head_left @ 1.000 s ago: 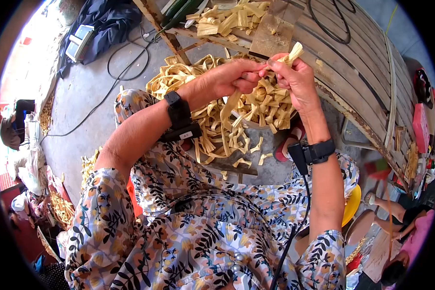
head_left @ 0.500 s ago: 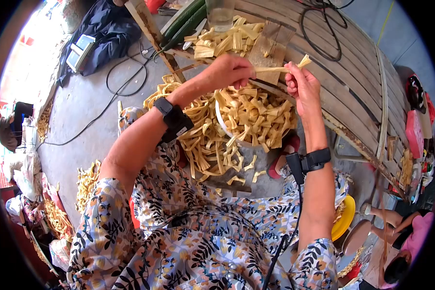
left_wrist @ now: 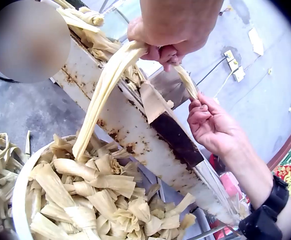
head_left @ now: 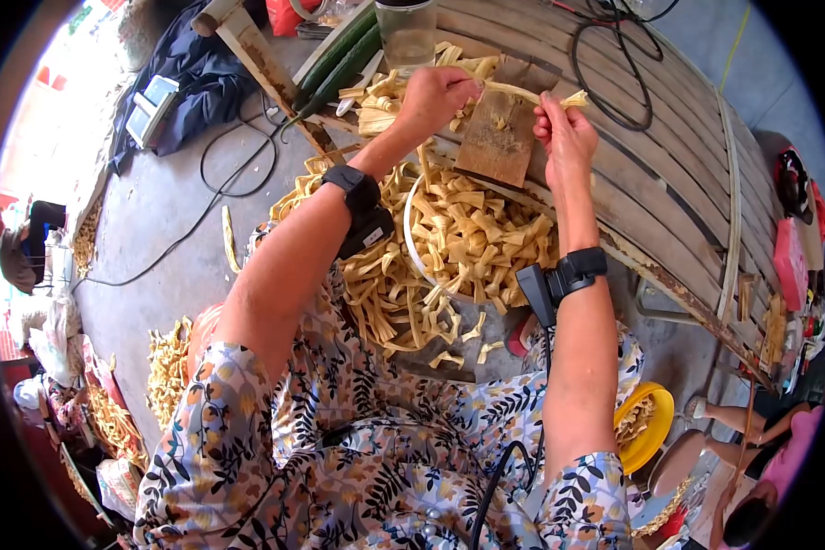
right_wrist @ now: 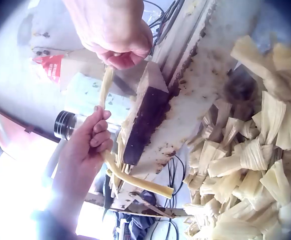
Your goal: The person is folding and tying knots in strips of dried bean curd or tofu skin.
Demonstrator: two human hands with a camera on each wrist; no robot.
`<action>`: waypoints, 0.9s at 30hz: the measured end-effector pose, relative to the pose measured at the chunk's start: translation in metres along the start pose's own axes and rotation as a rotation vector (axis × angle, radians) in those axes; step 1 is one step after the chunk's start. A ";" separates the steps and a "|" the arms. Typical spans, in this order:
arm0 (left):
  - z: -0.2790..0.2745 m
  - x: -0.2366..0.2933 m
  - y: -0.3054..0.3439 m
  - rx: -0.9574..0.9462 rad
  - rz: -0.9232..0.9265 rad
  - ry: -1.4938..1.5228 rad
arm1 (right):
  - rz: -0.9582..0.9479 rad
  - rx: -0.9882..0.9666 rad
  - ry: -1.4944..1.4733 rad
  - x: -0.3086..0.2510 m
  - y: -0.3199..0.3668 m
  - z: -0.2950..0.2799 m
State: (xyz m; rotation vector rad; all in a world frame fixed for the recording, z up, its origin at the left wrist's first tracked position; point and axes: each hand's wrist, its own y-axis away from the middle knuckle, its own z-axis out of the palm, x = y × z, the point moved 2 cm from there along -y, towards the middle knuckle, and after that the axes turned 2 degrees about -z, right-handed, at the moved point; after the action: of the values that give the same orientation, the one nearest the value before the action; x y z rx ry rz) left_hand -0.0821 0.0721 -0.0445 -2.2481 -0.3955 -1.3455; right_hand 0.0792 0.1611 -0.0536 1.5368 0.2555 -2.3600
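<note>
A pale yellow tofu-skin strip [head_left: 513,91] stretches between both hands, above the table's near edge. My left hand [head_left: 435,101] grips it on the left. In the left wrist view its loose tail [left_wrist: 103,95] hangs from that hand over the tub. My right hand [head_left: 566,137] pinches the other end between thumb and fingers, and a frayed tip sticks out past them. Below the hands, a white-rimmed tub [head_left: 411,229] is heaped with knotted tofu-skin pieces [head_left: 481,229]. Long loose strips [head_left: 376,298] lie to its left.
A small wooden board [head_left: 495,147] lies on the slatted table [head_left: 651,183], beside more pieces, cucumbers [head_left: 344,64] and a clear jar [head_left: 406,37]. Black cables [head_left: 614,92] curl on the table. A yellow bowl [head_left: 651,440] stands at lower right; another person [head_left: 788,449] sits beyond.
The hands, close together a second ago, have drawn apart with the strip stretched between them. Both now reach further over the table, and the head view has tilted to show more of it.
</note>
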 end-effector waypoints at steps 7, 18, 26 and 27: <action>0.006 -0.017 0.004 0.082 -0.012 -0.195 | -0.178 0.151 0.545 0.022 -0.009 -0.022; -0.024 0.030 0.061 -0.520 -0.089 0.284 | -0.223 -0.294 0.905 -0.022 0.066 -0.029; 0.002 0.055 0.098 -0.301 0.472 -0.145 | -0.344 -0.334 0.815 -0.038 0.092 -0.014; 0.003 0.061 0.103 -0.301 0.561 -0.175 | -0.154 -0.382 0.679 -0.031 0.095 -0.012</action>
State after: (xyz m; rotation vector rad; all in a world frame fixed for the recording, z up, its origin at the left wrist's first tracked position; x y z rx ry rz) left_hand -0.0014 -0.0125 -0.0185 -2.4640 0.3898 -0.9610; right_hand 0.1348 0.0810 -0.0282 2.0994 0.9403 -1.6574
